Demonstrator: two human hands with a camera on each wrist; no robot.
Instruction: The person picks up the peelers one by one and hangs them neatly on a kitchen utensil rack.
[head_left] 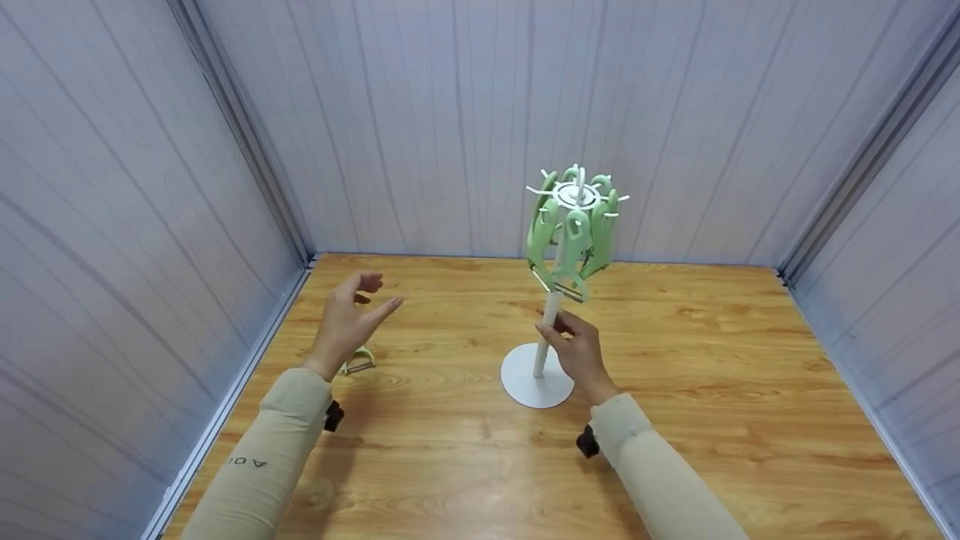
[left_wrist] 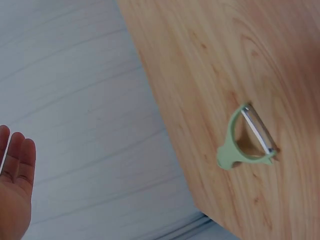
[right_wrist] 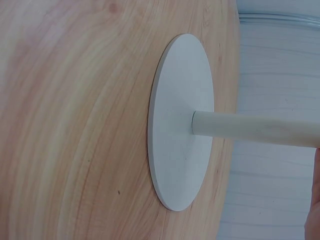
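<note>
My right hand (head_left: 579, 349) grips the white pole of a round-based stand (head_left: 525, 386), below several green peelers (head_left: 576, 238) hanging by their handle loops from its top hooks. In the right wrist view only an edge of that hand shows beside the pole (right_wrist: 250, 128). My left hand (head_left: 347, 313) hovers over the left of the table, thumb spread from loosely bent fingers, holding nothing. Beneath its wrist lies one green peeler (head_left: 360, 367), partly hidden from the head view. The left wrist view shows this peeler (left_wrist: 231, 150) lying on the wood, apart from the hand.
The wooden table (head_left: 720, 390) is enclosed by pale panel walls (head_left: 420, 127) at the back and both sides. Metal strips (head_left: 225, 420) run along its side edges. Some white hooks (head_left: 534, 190) on the stand's top stick outward.
</note>
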